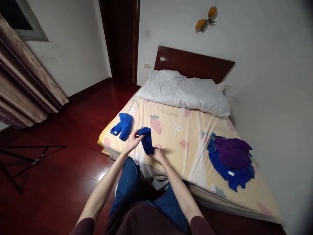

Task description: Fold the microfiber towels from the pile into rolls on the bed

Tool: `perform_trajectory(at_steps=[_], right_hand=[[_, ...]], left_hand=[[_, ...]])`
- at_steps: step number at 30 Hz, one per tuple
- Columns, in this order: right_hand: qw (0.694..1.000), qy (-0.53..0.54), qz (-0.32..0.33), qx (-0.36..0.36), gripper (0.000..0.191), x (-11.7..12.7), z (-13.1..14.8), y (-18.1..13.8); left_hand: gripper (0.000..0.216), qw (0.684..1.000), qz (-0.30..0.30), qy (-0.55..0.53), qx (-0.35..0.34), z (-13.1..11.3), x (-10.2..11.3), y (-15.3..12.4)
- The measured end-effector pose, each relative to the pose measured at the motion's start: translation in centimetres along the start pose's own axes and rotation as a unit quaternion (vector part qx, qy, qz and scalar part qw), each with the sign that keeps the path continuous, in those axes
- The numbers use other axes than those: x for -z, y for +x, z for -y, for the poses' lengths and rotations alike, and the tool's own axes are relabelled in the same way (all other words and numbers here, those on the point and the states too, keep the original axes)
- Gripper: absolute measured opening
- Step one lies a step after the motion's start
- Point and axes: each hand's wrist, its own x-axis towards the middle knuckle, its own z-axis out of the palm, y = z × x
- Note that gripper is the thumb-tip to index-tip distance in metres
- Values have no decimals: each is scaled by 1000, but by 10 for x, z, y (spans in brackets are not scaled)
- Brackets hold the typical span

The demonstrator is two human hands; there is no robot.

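A rolled blue towel [147, 139] is held above the near edge of the bed [186, 143]. My left hand [133, 140] pinches its upper end, fingers closed on the cloth. My right hand [157, 153] grips its lower end from below. Two rolled blue towels [123, 125] lie side by side on the bed's left corner, a little left of my left hand. A loose pile of blue and purple cloths [232, 156] lies on the right side of the bed, well away from both hands.
A white duvet [183, 91] is bunched at the head of the bed under a dark wooden headboard [193, 63]. Red wooden floor [73, 156] spreads to the left, with a black folding stand [22, 160] and brown curtains [22, 91]. A dark doorway [119, 39] stands behind.
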Motion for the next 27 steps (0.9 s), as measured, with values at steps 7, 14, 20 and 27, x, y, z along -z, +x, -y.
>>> perform_trajectory(at_steps=[7,14,20,27], right_hand=[[997,42,-51,-26,38,-41,66,65],[996,66,-45,-23,28,-68,95,107],[995,70,-44,-57,23,-89,93,114],[993,97,-47,-50,56,-88,90,113]], left_hand=[[31,984,55,149,-81,-35,37,45],[34,970,64,212,-96,-23,64,73],[29,987,17,155,-41,17,75,74],[47,973,-29,213,-81,31,72,91]])
